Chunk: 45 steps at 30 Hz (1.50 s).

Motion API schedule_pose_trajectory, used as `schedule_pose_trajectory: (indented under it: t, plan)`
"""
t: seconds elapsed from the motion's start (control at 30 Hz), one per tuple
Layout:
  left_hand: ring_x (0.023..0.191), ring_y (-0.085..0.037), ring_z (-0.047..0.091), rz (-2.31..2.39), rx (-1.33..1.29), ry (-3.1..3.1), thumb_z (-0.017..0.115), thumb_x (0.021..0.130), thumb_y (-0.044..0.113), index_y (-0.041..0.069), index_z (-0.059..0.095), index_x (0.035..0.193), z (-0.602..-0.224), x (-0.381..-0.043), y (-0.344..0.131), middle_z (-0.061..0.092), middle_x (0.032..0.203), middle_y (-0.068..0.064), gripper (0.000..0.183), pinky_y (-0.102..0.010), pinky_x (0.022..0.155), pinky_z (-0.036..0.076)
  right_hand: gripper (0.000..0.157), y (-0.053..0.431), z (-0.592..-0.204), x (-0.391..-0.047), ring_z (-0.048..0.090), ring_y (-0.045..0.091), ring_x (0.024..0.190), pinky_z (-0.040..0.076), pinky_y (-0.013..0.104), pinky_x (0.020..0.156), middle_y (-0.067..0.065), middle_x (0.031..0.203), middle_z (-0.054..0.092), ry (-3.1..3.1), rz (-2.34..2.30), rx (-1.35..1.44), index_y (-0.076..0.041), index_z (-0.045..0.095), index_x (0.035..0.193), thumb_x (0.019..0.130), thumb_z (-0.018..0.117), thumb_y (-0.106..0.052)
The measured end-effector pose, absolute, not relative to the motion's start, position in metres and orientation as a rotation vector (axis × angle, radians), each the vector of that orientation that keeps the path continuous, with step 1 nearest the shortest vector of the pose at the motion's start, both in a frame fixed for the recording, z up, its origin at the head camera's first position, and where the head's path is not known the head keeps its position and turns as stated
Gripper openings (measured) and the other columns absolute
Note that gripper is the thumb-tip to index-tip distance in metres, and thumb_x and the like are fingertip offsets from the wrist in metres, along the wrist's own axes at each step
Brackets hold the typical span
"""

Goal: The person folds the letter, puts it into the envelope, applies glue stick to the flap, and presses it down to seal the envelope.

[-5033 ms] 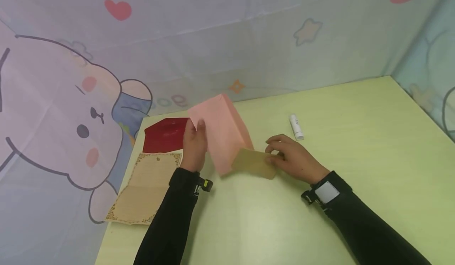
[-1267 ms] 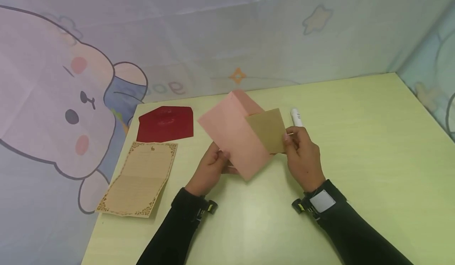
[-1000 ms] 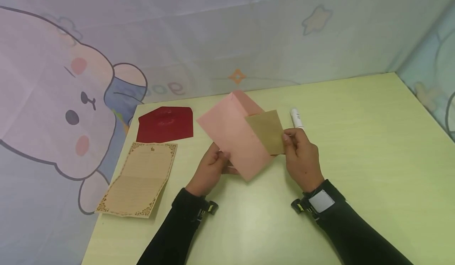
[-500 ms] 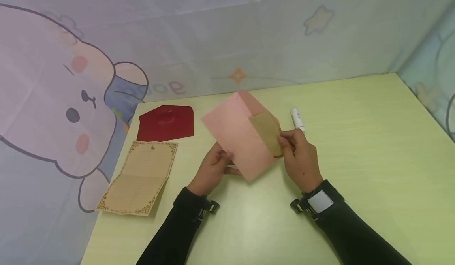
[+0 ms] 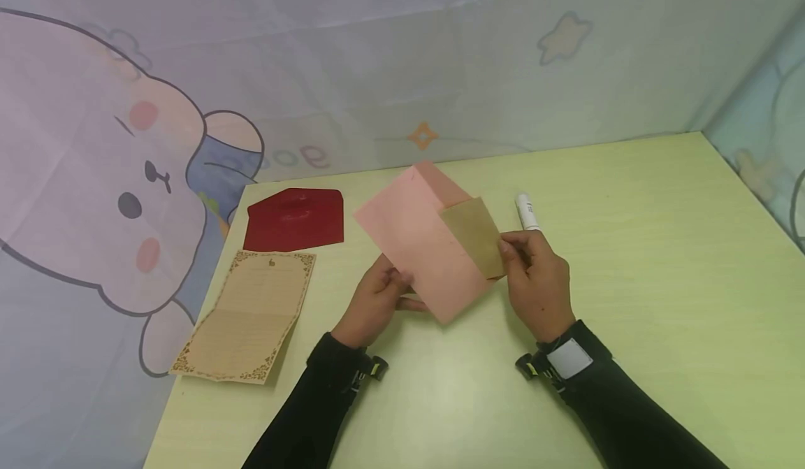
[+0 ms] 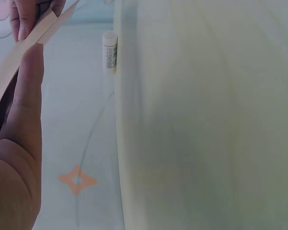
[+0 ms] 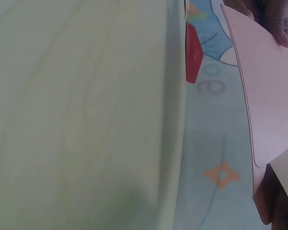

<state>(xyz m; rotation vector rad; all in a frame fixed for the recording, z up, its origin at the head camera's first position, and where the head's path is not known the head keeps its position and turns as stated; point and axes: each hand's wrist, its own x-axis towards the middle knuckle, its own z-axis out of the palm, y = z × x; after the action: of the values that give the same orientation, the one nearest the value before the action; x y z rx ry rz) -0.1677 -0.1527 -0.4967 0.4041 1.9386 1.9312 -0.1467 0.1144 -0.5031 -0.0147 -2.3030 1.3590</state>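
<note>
- Pale table (image 5: 654, 301) holding tube (image 5: 525, 210), red env (image 5: 295, 221), letter (image 5: 251, 315); printed cloth (image 5: 440, 70) behind.
- L hand (image 5: 373, 300) pinches pink env (image 5: 421, 245), tilted, mid-feed on my end.
- R hand (image 5: 539, 284) pinches tan card (image 5: 470, 235) by its outer edge; card looks part-tucked into pink env, tho I can't tell how deep.
- I'd use a light, steady L grip so pink env isn't squeezed flat.
- W/ R, I'd line tan card up sq. & push evenly; a skewed corner could snag or crease.

Red envelope (image 5: 294, 221) beyond bordered sheet (image 5: 248, 315)
</note>
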Motion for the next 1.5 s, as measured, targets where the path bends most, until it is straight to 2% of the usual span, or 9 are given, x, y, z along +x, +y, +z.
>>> schedule_pose_trajectory:
  t: [0.2,0.3,0.43,0.73,0.83,1.0,1.1,1.33,1.5]
  plan:
    - [0.111,-0.009,0.078,1.931,0.459,1.902,0.046,0.12,0.001,0.0,0.047,0.155,-0.5008,-0.1687,-0.15,0.064,0.149,-0.036,0.035,-0.047,0.095,0.073,0.018,0.1092,-0.5036,-0.1455,0.066,-0.008,0.082,0.054,0.005,0.067,0.022,0.114,0.085,-2.245,1.429,0.037,0.005,0.072,0.125,0.11,0.074,-0.006]
    - [0.111,-0.009,0.079,1.928,0.487,1.889,0.046,0.12,0.0,-0.001,0.046,0.157,-0.5016,-0.1686,-0.1488,0.064,0.15,-0.037,0.036,-0.047,0.095,0.073,0.018,0.107,-0.504,-0.1446,0.067,-0.012,0.081,0.058,0.007,0.065,0.022,0.115,0.084,-2.228,1.464,0.074,0.005,0.074,0.125,0.109,0.075,-0.004]
    - [0.11,-0.01,0.08,1.915,0.484,1.896,0.046,0.12,0.001,0.0,0.046,0.157,-0.5005,-0.1677,-0.1485,0.064,0.151,-0.037,0.037,-0.048,0.095,0.073,0.017,0.1057,-0.5046,-0.1441,0.067,-0.01,0.078,0.057,0.007,0.064,0.021,0.113,0.085,-2.215,1.457,0.104,0.003,0.078,0.123,0.107,0.077,-0.003]
    - [0.107,-0.01,0.079,1.879,0.468,1.922,0.045,0.119,-0.001,0.0,0.048,0.155,-0.4972,-0.1675,-0.1481,0.065,0.149,-0.036,0.036,-0.05,0.094,0.073,0.016,0.1048,-0.5054,-0.1452,0.066,0.005,0.065,0.053,0.009,0.06,0.02,0.114,0.086,-2.217,1.437,0.159,0.003,0.079,0.121,0.105,0.079,0.0]
    - [0.107,-0.01,0.078,1.888,0.469,1.922,0.046,0.119,-0.002,-0.002,0.049,0.155,-0.4967,-0.1671,-0.1479,0.066,0.147,-0.037,0.036,-0.049,0.093,0.073,0.014,0.1048,-0.5055,-0.1452,0.069,0.006,0.074,0.052,0.005,0.067,0.019,0.114,0.086,-2.226,1.407,0.166,0.003,0.08,0.118,0.104,0.08,0.0]
    - [0.109,-0.008,0.077,1.906,0.472,1.927,0.051,0.118,-0.002,-0.004,0.051,0.155,-0.4966,-0.1663,-0.1471,0.065,0.145,-0.038,0.037,-0.049,0.093,0.073,0.012,0.1061,-0.5057,-0.1453,0.077,0.019,0.092,0.047,0.001,0.083,0.015,0.113,0.086,-2.249,1.286,0.19,0.0,0.082,0.114,0.102,0.083,-0.002]
    - [0.108,-0.008,0.078,1.909,0.475,1.938,0.052,0.118,-0.002,-0.004,0.052,0.154,-0.4972,-0.1659,-0.1473,0.067,0.145,-0.039,0.036,-0.05,0.093,0.073,0.013,0.107,-0.5051,-0.1454,0.077,0.026,0.091,0.044,0.002,0.082,0.015,0.112,0.085,-2.256,1.236,0.203,-0.001,0.083,0.115,0.102,0.083,-0.004]
    - [0.106,-0.008,0.079,1.907,0.452,1.957,0.054,0.117,-0.003,-0.004,0.054,0.153,-0.4982,-0.1646,-0.1479,0.07,0.144,-0.038,0.036,-0.05,0.093,0.073,0.017,0.1064,-0.5032,-0.145,0.074,0.019,0.083,0.048,0.003,0.076,0.013,0.116,0.086,-2.259,1.235,0.201,-0.004,0.084,0.121,0.105,0.08,-0.004]
    - [0.106,-0.009,0.078,1.908,0.425,1.963,0.054,0.117,-0.003,-0.003,0.055,0.153,-0.497,-0.164,-0.1475,0.071,0.141,-0.037,0.036,-0.048,0.092,0.073,0.019,0.1059,-0.5039,-0.1449,0.074,0.019,0.075,0.05,0.004,0.07,0.015,0.113,0.085,-2.251,1.293,0.204,-0.004,0.084,0.124,0.107,0.076,-0.001]
